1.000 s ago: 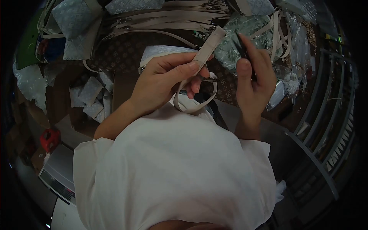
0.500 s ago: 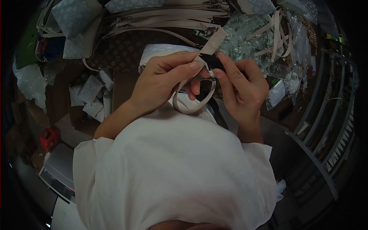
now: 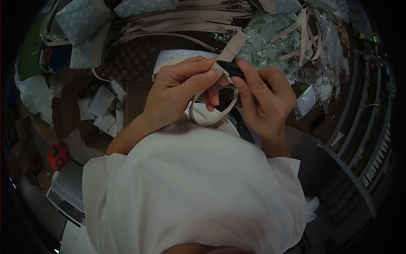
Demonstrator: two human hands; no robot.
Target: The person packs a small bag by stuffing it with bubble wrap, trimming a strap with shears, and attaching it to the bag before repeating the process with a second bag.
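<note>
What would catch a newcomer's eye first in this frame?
The two bare hands meeting at centre: the left hand pinches a beige strap whose end sticks up and whose slack loops below, while the right hand presses a small black piece against it. Next comes the white shirt filling the lower half, then the heap of similar beige straps along the top of the cluttered table.

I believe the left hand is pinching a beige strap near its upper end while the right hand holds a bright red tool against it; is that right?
Not quite: the tool is black, not bright red. The head view shows the left hand pinching the beige strap near its upper end, and the right hand holding that dark tool against the strap.
</note>
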